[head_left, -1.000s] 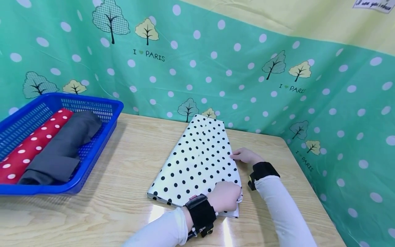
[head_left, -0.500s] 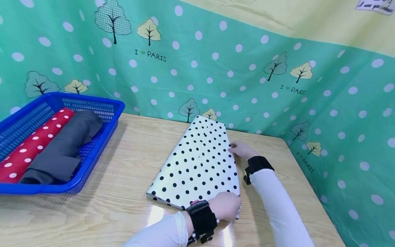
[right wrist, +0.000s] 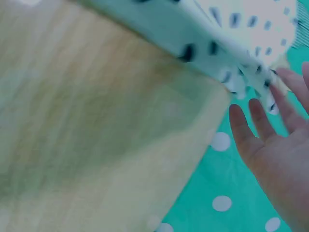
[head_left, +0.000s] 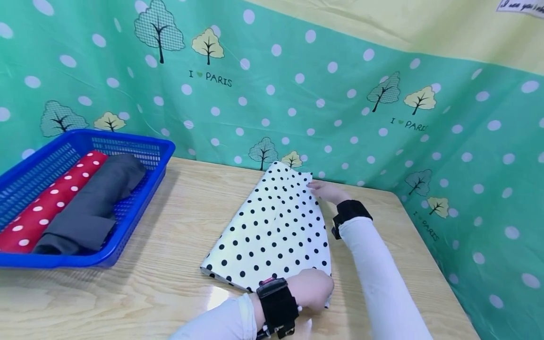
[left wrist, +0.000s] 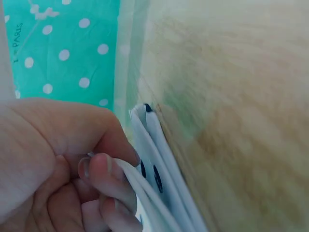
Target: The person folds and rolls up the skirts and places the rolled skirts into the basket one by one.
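Fingers: left hand [head_left: 312, 288] pinches the near corner layers of the folded white black-dotted cloth [head_left: 274, 226]; right hand [head_left: 327, 191] lies straight-fingered at its far corner.
Place: cloth flat on the wooden table [head_left: 178, 222].
Handling: probably light, limp, layers slide; grip corners.

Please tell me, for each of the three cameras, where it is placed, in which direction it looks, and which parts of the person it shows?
Head: worn on the head, looks forward and down at the light wooden table, white black-dotted folded cloth, blue plastic basket; shows both sleeved forearms.
Left wrist: looks along the left hand, pinching the cloth's layered edge.
Right wrist: looks past the right hand, fingers straight near the cloth's corner.
Shared: all show the cloth and table.
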Demonstrator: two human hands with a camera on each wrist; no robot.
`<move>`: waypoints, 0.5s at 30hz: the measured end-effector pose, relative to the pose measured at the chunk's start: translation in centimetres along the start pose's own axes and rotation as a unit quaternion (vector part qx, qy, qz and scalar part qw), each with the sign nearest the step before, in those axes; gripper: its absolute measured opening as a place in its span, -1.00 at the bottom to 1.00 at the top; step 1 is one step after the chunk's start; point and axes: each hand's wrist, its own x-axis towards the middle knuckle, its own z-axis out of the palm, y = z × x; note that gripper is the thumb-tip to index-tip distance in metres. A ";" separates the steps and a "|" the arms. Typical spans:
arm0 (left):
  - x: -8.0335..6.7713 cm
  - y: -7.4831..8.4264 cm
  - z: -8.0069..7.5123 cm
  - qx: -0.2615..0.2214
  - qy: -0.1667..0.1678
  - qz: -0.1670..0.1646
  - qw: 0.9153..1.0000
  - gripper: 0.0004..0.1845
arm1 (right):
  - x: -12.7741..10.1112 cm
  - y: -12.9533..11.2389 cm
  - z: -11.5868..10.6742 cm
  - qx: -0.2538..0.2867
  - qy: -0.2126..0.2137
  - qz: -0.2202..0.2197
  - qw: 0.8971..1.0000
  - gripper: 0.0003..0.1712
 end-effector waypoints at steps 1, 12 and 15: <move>-0.1 0.0 -0.1 0.001 -0.001 0.000 1.000 -0.76 | 0.1 0.0 0.1 -0.015 -0.001 0.004 1.000 -0.43; -0.4 -0.2 -0.1 -0.037 -0.029 0.002 0.999 -0.80 | 0.8 2.0 1.8 -0.100 -0.037 0.009 0.994 -0.33; -1.1 -1.1 -0.8 -0.067 -0.038 0.013 0.997 -0.58 | 0.1 1.5 1.8 -0.103 -0.039 0.018 0.994 -0.31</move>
